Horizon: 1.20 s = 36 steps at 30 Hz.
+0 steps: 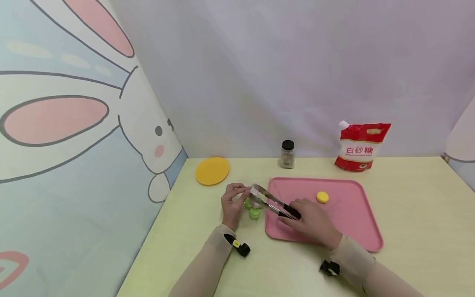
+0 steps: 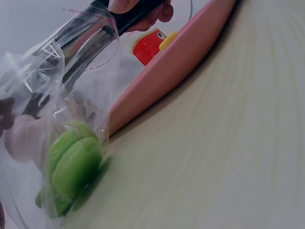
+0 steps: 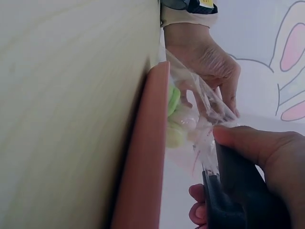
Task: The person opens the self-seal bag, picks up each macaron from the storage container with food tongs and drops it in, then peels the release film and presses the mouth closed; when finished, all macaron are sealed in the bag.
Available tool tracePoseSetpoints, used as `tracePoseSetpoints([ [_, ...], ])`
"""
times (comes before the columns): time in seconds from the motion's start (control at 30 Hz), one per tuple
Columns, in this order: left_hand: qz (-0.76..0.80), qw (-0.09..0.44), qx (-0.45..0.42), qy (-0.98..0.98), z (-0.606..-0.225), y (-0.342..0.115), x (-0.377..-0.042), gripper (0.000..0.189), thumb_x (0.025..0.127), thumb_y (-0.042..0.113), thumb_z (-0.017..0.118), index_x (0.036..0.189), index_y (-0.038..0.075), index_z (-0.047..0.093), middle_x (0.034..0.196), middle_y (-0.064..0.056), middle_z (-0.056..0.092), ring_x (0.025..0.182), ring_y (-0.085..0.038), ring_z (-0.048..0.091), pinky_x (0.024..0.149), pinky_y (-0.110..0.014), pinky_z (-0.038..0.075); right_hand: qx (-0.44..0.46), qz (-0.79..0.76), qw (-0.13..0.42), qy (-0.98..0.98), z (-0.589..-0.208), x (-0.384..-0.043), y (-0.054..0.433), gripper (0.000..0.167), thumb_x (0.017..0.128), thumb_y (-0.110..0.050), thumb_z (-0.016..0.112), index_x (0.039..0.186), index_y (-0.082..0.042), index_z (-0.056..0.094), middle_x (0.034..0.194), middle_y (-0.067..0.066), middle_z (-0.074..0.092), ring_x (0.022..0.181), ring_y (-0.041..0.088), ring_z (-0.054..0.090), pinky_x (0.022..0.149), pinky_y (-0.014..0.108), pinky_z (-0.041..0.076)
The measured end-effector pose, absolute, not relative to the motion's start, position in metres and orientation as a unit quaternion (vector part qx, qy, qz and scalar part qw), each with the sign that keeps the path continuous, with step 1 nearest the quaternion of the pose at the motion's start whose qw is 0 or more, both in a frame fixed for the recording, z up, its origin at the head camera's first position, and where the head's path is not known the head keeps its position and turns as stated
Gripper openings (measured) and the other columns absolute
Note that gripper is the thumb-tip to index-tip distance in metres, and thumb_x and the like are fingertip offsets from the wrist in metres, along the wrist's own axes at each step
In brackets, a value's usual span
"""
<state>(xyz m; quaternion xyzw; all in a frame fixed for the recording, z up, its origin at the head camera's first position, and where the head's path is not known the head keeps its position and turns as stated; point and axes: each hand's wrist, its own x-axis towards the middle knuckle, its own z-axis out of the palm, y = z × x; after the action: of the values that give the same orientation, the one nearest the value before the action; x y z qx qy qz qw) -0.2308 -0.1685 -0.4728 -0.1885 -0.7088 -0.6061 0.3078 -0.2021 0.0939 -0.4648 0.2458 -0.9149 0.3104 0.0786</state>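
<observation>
My left hand (image 1: 233, 204) pinches the top of a clear plastic bag (image 3: 209, 100) beside the tray's left edge. Inside the bag are green macarons (image 2: 76, 167), a pale pink macaron (image 3: 185, 117) and a pale yellow one (image 3: 174, 136). My right hand (image 1: 317, 222) grips metal tongs by their black handles (image 1: 292, 211), over the left part of the pink tray (image 1: 352, 227). The tongs' tips reach into the bag opening near my left fingers. Whether they hold anything is hidden by the plastic. On the tray lies one yellow macaron (image 1: 322, 197).
Behind the tray stand a small jar with a black lid (image 1: 287, 154) and a red-and-white sugar pouch (image 1: 359, 147). A round yellow plate (image 1: 212, 170) lies at the table's back left. A wall with a rabbit picture (image 1: 148, 136) borders the left side.
</observation>
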Motion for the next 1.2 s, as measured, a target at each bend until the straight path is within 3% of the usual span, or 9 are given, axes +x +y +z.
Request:
tracePoseSetpoints([
  [0.27,-0.602,0.297,-0.185,-0.718,-0.481,-0.16,-0.227,0.008,0.088,-0.005,0.073,0.094,-0.009,0.076,0.095,-0.023,0.065,0.095,-0.037,0.057,0.091,-0.028,0.044,0.195,0.303,0.042,-0.932,-0.478,-0.187,0.12,0.05,0.078,-0.07,0.073,0.071,-0.025,0.05,0.063,-0.01,0.041,0.058,0.008,0.04,0.054,0.026,0.033],
  [0.43,-0.597,0.302,-0.186,-0.72,-0.478,-0.159,-0.232,0.007,0.088,-0.006,0.072,0.093,-0.008,0.076,0.095,-0.022,0.065,0.095,-0.037,0.057,0.089,-0.029,0.045,0.154,0.318,0.022,-0.935,-0.472,-0.173,0.149,0.053,0.077,-0.075,0.069,0.078,-0.024,0.054,0.067,-0.007,0.044,0.061,0.01,0.044,0.054,0.027,0.034],
  [0.73,-0.589,0.295,-0.16,-0.736,-0.471,-0.163,-0.233,0.007,0.088,-0.003,0.074,0.094,-0.006,0.077,0.095,-0.021,0.067,0.093,-0.033,0.058,0.077,-0.027,0.043,0.059,0.341,0.096,-0.933,-0.476,-0.142,0.21,0.05,0.078,-0.052,0.084,0.093,-0.009,0.062,0.083,0.004,0.05,0.078,0.018,0.045,0.061,0.028,0.035],
  [0.93,-0.592,0.309,-0.161,-0.727,-0.472,-0.17,-0.231,0.007,0.088,-0.005,0.073,0.094,-0.007,0.076,0.094,-0.022,0.066,0.091,-0.029,0.058,0.075,-0.044,0.042,-0.019,0.331,0.103,-0.938,-0.486,-0.135,0.219,0.06,0.078,-0.056,0.082,0.091,-0.001,0.061,0.09,0.014,0.054,0.086,0.031,0.046,0.067,0.038,0.035],
  [1.2,-0.604,0.3,-0.164,-0.72,-0.475,-0.168,-0.232,0.007,0.089,-0.005,0.072,0.094,-0.006,0.076,0.093,-0.023,0.065,0.091,-0.027,0.057,0.077,-0.035,0.043,-0.018,0.272,0.152,-0.95,-0.483,-0.132,0.229,0.071,0.073,-0.062,0.081,0.096,0.003,0.065,0.1,0.025,0.06,0.089,0.044,0.047,0.067,0.052,0.04],
])
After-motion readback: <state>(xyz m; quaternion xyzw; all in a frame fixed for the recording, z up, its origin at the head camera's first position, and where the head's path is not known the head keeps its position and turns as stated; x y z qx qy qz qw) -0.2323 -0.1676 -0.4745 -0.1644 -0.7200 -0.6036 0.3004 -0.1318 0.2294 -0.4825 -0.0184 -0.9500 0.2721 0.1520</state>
